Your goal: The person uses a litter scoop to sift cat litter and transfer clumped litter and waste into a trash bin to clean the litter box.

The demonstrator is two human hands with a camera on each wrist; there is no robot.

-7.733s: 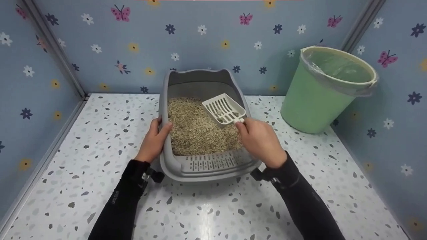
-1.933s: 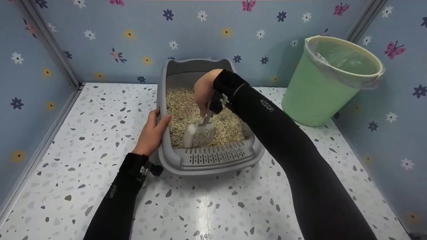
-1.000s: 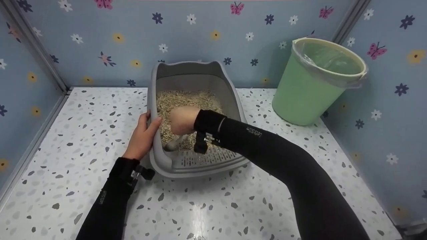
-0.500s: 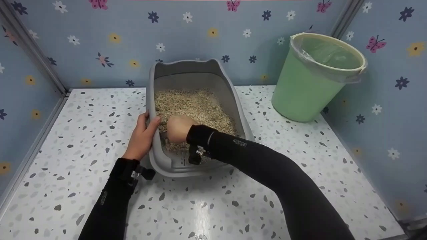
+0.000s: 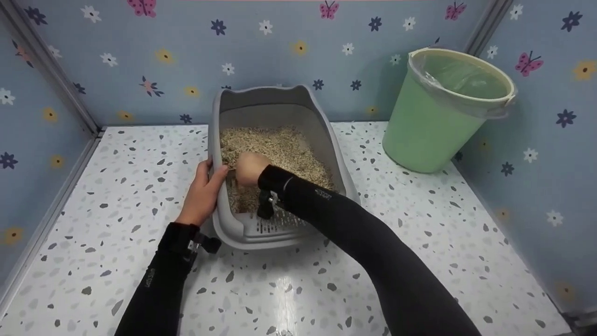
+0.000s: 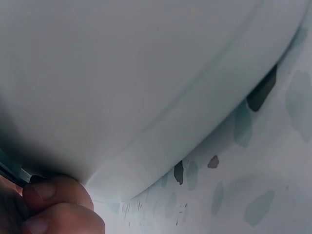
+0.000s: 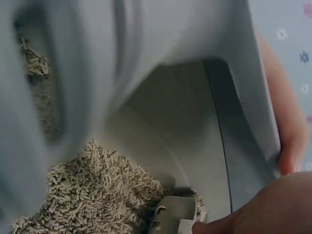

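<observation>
A grey litter box (image 5: 280,242) with pale pellet litter (image 5: 284,144) stands on the speckled surface. My left hand (image 5: 199,198) grips its left rim, thumb over the top; in the left wrist view its curled fingers (image 6: 63,204) lie against the outer wall. My right hand (image 5: 252,170) is inside the box, by the left wall near the front, holding a litter scoop. The hand and sleeve hide most of that scoop in the head view. In the right wrist view the pale scoop (image 7: 178,208) is down in the litter beside the wall, close to my right thumb (image 7: 214,226).
A green bin (image 5: 426,126) with a clear plastic liner stands at the back right. Blue flowered wall panels (image 5: 280,42) close off the back and both sides. The box's front lip (image 5: 275,224) has slots, and my right forearm crosses over it.
Earlier the scoop was raised at the box's right side with clumps in it. My right hand then dug into the litter and moved to the left wall. The left hand stays on the rim.
</observation>
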